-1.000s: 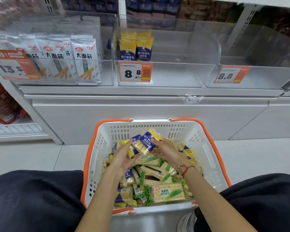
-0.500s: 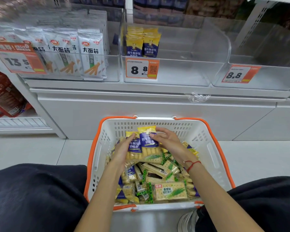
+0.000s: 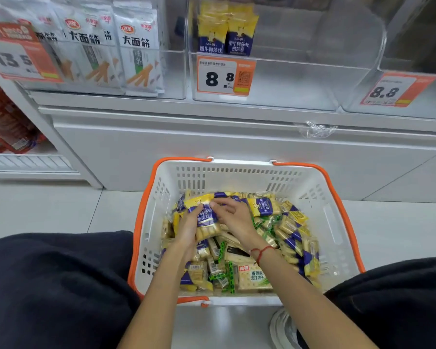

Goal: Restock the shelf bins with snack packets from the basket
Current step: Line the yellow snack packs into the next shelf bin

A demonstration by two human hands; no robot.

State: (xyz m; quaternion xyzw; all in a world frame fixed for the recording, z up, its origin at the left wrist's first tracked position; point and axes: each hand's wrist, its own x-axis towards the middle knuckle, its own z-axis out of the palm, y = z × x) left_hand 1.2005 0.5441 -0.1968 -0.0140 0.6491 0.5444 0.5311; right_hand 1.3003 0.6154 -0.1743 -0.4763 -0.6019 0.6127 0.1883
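Here, at the upper left of the frame, white snack bags [image 3: 136, 49] are seen standing in a clear shelf bin [image 3: 173, 71] behind an orange price tag [image 3: 15, 54]. In the upper middle, a second clear bin [image 3: 300, 79] is occupied by a few yellow-and-blue packets [image 3: 227, 34] at its left end, above a tag [image 3: 225, 75] marked 8.8. Lower down, a white basket [image 3: 320, 197] with orange handles is set on the floor and is heaped with snack packets. Over its middle, a bundle of yellow-and-blue packets [image 3: 207, 217] is gripped by the left hand [image 3: 188, 227], fingers curled round its lower part. Just to the right, the bundle's top is touched by the loosely bent fingers of the right hand [image 3: 233, 217]; whether it is pinched cannot be told. A red string [image 3: 261, 253] is worn at that wrist.
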